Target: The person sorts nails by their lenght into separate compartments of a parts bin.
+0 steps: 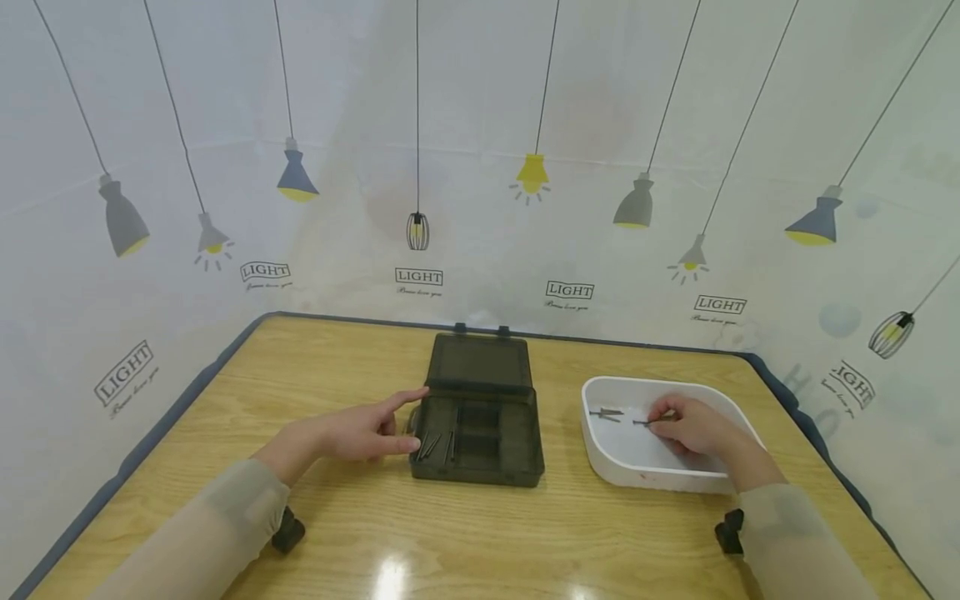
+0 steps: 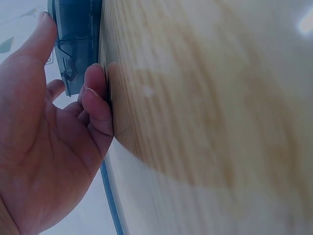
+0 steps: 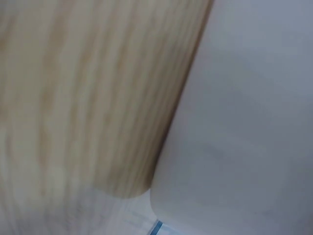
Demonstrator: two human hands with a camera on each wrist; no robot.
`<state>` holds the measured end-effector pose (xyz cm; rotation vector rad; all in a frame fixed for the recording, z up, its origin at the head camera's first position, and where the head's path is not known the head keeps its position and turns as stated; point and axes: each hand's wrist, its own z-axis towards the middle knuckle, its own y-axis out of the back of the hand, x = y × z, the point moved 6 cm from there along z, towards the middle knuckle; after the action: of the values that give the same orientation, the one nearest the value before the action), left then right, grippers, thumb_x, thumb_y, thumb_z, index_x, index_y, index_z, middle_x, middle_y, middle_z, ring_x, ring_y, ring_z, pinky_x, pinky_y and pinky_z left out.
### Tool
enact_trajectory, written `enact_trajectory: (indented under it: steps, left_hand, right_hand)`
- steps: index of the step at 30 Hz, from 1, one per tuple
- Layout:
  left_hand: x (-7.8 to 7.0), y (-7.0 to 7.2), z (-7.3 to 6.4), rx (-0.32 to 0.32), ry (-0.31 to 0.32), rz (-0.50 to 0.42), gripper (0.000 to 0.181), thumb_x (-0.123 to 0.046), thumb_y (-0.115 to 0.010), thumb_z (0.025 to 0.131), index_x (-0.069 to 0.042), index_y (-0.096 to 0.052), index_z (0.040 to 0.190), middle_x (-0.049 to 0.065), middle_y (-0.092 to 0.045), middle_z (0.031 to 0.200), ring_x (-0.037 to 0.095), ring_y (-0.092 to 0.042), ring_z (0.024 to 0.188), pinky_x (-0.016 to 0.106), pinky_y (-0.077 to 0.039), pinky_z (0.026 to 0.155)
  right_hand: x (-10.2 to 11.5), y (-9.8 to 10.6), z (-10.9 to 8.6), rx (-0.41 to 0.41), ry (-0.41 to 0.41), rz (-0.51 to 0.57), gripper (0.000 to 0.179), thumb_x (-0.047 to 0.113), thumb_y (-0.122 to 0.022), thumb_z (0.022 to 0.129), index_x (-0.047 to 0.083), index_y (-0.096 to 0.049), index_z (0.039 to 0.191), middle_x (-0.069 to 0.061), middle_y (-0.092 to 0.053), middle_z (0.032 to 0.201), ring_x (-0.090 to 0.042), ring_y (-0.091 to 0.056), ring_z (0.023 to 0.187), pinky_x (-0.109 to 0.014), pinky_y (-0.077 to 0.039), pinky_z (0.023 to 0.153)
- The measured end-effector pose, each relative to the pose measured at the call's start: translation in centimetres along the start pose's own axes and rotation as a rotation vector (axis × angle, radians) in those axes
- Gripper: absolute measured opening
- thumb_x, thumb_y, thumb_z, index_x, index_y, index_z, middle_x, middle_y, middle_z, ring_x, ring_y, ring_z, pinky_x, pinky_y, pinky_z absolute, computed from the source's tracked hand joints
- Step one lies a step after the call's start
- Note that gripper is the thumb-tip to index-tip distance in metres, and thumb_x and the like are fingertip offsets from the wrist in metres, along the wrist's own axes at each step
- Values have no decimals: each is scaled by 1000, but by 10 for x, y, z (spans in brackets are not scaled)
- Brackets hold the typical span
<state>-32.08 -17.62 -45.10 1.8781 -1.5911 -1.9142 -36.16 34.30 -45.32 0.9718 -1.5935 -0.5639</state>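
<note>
A dark translucent plastic case (image 1: 517, 433) lies with its lid (image 1: 480, 362) folded back. Several thin dark screws (image 1: 430, 446) are in its left compartment. My left hand (image 1: 356, 432) rests at the case's left side, index finger and thumb stretched out to its edge; the left wrist view shows the other fingers bent beside the case wall (image 2: 76, 44). Over the white tray (image 1: 622, 477) at the right, my right hand (image 1: 693, 427) pinches a small dark screw (image 1: 641, 422) between thumb and fingers. In the right wrist view the tray's outer wall (image 3: 239, 122) hides that hand.
A few more screws (image 1: 609, 414) lie at the left of the tray floor. The wooden table (image 1: 337, 525) has a dark blue edge (image 1: 180, 400) against a white sheet (image 1: 480, 108) printed with lamps. Bare tabletop lies between case and tray.
</note>
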Motion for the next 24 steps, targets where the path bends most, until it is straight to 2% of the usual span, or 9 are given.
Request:
enact_trajectory:
  steps: [7, 15, 24]
  left_hand:
    - [4, 0, 2, -3, 14, 3, 91, -53, -68, 108, -37, -11, 178, 8, -65, 88, 21, -61, 71, 37, -52, 70]
    - [1, 0, 1, -3, -4, -7, 90, -49, -68, 109, -36, -11, 178, 8, -65, 89, 22, -60, 72, 38, -51, 69]
    - [3, 0, 2, -7, 1, 4, 91, -52, -68, 108, -36, -12, 178, 8, -65, 88, 20, -60, 72, 36, -51, 69]
  right_hand:
    - [1, -2, 2, 10, 3, -12, 16, 16, -67, 110, 5, -66, 121, -4, -60, 85, -20, -59, 77, -35, -48, 70]
    - [4, -3, 1, 16, 21, -15, 13, 12, -65, 109, 3, -65, 119, -4, -60, 86, -21, -58, 77, -36, -49, 71]
    - [3, -4, 1, 16, 37, -15, 8, 11, -65, 110, 6, -63, 116, -4, -58, 84, -21, -57, 75, -35, -48, 70]
